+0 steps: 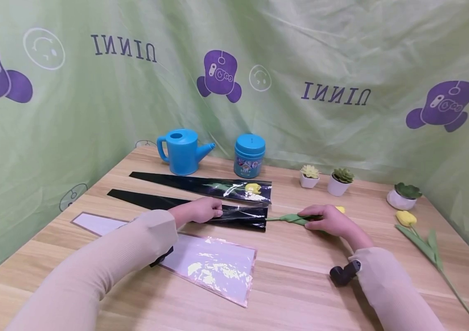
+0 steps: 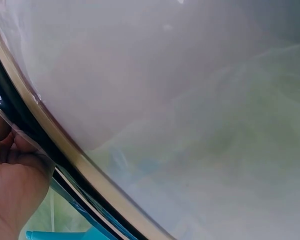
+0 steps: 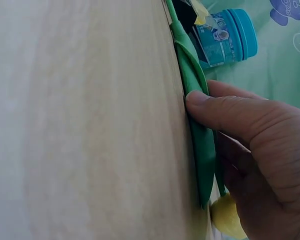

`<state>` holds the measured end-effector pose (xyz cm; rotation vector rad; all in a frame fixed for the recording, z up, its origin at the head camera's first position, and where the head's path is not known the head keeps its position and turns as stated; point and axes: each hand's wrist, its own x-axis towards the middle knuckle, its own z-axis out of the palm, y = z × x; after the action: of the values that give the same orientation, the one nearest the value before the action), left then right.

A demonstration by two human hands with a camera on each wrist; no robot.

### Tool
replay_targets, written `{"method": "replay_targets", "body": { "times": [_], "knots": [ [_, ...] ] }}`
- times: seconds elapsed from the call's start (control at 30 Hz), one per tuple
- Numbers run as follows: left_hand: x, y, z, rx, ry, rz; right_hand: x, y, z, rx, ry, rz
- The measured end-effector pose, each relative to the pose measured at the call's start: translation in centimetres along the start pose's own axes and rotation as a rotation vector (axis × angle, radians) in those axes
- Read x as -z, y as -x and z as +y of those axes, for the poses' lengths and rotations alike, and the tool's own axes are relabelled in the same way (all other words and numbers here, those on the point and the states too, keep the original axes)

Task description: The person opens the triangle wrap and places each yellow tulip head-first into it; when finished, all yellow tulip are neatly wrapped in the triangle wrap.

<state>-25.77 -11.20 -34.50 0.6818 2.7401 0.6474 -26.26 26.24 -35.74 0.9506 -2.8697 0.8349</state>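
My left hand [image 1: 206, 210] pinches the clear film of a long, tapered black flower sleeve [image 1: 244, 224] about midway along it. In the left wrist view the fingers are curled at the sleeve's edge. My right hand [image 1: 328, 220] holds a yellow artificial tulip by its green leaves [image 3: 200, 135], thumb on one side and fingers on the other. The tulip's stem [image 1: 274, 219] points left and its end is hidden at the sleeve's wide mouth. Its yellow bloom [image 3: 226, 216] shows beneath the hand in the right wrist view.
Behind lies another black sleeve [image 1: 176, 181] with a yellow tulip [image 1: 252, 188] inside. A white, pink-edged sleeve [image 1: 217, 266] lies in front. A loose tulip [image 1: 406, 217] is at right. Along the back stand a blue watering can [image 1: 183, 154], a blue jar [image 1: 249, 156] and potted succulents [image 1: 339, 183].
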Motion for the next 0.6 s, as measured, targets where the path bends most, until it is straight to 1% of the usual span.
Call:
{"method": "replay_targets", "body": {
  "times": [0.13, 0.33, 0.6],
  "knots": [
    [0.0, 0.1, 0.2, 0.018, 0.001, -0.006, -0.1, -0.2, -0.1, 0.011, 0.008, -0.002],
    [0.0, 0.2, 0.3, 0.049, 0.008, -0.016, -0.1, -0.5, -0.7, -0.013, -0.011, -0.011],
    [0.0, -0.1, 0.1, 0.088, 0.042, -0.027, -0.5, 0.0, -1.2, 0.019, 0.042, 0.024]
  ]
}}
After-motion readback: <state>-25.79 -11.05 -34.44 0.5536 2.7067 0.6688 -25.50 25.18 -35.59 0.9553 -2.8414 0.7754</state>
